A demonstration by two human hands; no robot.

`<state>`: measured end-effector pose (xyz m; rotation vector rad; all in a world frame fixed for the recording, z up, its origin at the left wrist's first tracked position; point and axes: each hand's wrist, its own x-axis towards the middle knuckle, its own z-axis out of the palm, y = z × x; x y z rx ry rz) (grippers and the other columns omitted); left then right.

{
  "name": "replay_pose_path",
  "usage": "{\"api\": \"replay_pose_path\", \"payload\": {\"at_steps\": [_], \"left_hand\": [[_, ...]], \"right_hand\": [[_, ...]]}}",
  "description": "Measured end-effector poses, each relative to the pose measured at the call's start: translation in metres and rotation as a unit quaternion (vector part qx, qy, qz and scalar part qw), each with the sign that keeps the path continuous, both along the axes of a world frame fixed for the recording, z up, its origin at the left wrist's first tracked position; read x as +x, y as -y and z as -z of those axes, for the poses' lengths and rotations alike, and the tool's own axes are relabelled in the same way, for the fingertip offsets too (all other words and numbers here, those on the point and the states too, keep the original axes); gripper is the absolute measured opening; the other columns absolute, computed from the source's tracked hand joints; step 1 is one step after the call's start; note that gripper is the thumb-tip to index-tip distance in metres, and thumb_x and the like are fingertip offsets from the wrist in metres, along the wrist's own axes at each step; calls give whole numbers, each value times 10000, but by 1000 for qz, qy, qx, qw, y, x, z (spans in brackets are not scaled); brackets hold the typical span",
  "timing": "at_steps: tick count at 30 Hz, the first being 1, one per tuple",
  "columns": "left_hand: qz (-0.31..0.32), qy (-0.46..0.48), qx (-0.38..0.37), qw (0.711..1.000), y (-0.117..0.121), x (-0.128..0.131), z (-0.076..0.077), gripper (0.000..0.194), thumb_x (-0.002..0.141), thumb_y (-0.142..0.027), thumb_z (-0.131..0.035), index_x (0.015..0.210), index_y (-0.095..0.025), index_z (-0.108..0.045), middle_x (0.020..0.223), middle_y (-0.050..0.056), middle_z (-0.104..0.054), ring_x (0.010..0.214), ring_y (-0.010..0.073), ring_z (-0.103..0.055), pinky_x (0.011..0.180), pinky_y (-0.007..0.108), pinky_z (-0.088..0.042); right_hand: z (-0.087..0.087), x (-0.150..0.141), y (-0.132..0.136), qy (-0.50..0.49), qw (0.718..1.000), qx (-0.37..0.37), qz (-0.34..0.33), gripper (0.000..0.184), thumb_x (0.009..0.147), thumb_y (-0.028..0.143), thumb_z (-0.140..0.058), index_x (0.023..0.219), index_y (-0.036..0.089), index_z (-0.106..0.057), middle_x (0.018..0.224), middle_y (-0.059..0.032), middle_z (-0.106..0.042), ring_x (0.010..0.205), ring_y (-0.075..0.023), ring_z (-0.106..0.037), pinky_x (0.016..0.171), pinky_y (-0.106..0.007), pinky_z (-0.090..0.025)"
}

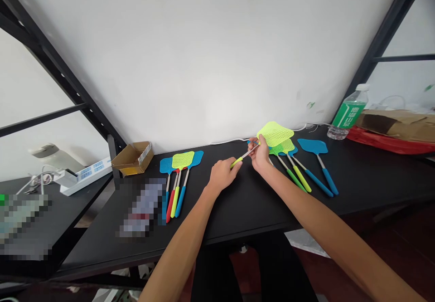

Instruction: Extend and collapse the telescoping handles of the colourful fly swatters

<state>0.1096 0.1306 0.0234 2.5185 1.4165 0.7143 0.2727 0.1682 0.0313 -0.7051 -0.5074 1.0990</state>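
A yellow-green fly swatter with a metal rod is held above the middle of the black table. My left hand is closed around its yellow grip. At the other end, my right hand pinches the swatter where the rod meets the mesh head. Beneath and right of that hand lie several more swatters, among them a green-handled one and a separate blue one. Left of my left hand, another group of swatters lies fanned, with blue, red and yellow handles.
An open cardboard box stands at the table's back left, near a white power strip. At the back right are a plastic bottle with a green label and a large flattened carton. A white cable runs along the wall.
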Motion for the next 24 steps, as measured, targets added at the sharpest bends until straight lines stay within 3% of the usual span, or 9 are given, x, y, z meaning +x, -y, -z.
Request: {"api": "replay_pose_path", "payload": {"at_steps": [7, 13, 24], "left_hand": [[11, 36, -14, 999, 0, 1, 1, 398, 988, -527, -377, 870, -243, -630, 712, 10, -642, 680, 183, -592, 616, 265, -316], [22, 121, -49, 991, -2, 3, 4, 361, 981, -542, -389, 1009, -241, -586, 609, -45, -571, 580, 148, -503, 587, 249, -295], [26, 111, -25, 993, -3, 1, 4, 413, 990, -510, -388, 764, -214, -567, 652, -19, -578, 594, 142, -482, 587, 262, -274]], "right_hand": [[0, 0, 0, 13, 1000, 2, -4, 433, 903, 578, -512, 690, 205, -561, 474, 40, -473, 369, -78, -359, 359, -221, -282], [6, -6, -1, 86, 995, 29, -41, 278, 817, 434, -625, 690, 188, -599, 490, 31, -505, 382, -73, -371, 382, -224, -294], [6, -11, 1, 115, 991, 25, -62, 291, 788, 443, -622, 658, 184, -610, 507, 8, -520, 404, -84, -383, 395, -239, -288]]}}
